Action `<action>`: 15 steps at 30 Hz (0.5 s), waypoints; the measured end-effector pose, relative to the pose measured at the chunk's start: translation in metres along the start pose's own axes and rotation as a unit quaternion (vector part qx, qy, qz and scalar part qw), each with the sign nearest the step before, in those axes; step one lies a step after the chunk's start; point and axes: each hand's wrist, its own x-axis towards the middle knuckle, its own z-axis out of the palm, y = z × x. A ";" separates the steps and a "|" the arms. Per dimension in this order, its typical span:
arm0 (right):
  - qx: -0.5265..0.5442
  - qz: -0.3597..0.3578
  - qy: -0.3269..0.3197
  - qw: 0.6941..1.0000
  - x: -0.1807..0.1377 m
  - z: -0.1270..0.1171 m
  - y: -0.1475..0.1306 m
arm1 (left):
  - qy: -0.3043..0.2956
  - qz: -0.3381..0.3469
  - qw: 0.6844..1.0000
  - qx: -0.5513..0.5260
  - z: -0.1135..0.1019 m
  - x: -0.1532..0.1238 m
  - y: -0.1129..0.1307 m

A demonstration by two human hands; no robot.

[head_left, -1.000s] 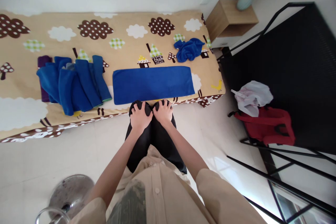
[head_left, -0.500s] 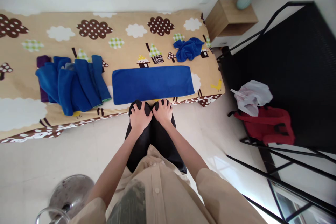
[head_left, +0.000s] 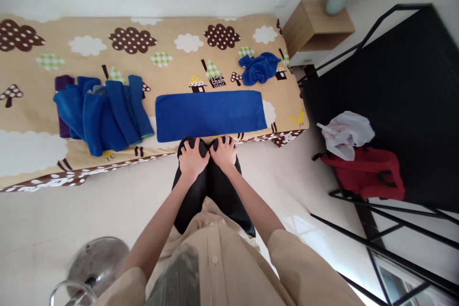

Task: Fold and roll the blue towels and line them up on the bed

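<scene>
My left hand (head_left: 192,158) and my right hand (head_left: 223,154) rest side by side on my knees in black trousers (head_left: 208,191), fingers spread and draped over them, holding nothing. Just beyond my hands a blue towel (head_left: 210,114) lies flat, folded into a long strip, near the front edge of the bed (head_left: 161,38). A heap of several folded blue towels (head_left: 102,112) sits to the left, partly covering a purple towel (head_left: 61,82). A crumpled blue towel (head_left: 260,67) lies at the far right of the bed.
The bed has a tan cartoon-print sheet. A wooden nightstand (head_left: 315,24) with a vase (head_left: 337,0) stands at its right end. A black metal frame (head_left: 394,86) holds a red backpack (head_left: 373,172) and a white plastic bag (head_left: 346,134). A round metal base (head_left: 95,263) is on the floor, lower left.
Nothing but a slight shift of the camera; both hands stay on my knees and the towels lie where they were.
</scene>
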 end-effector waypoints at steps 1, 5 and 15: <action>0.001 0.000 0.002 1.000 0.000 0.000 0.000 | 0.002 0.000 1.000 0.000 0.000 0.000 0.000; 0.003 -0.001 0.008 1.000 -0.001 0.002 0.001 | 0.006 0.002 1.000 -0.002 0.001 0.000 -0.002; 0.007 -0.003 0.011 1.000 0.000 0.003 0.002 | 0.002 -0.001 1.000 -0.003 0.003 0.001 -0.004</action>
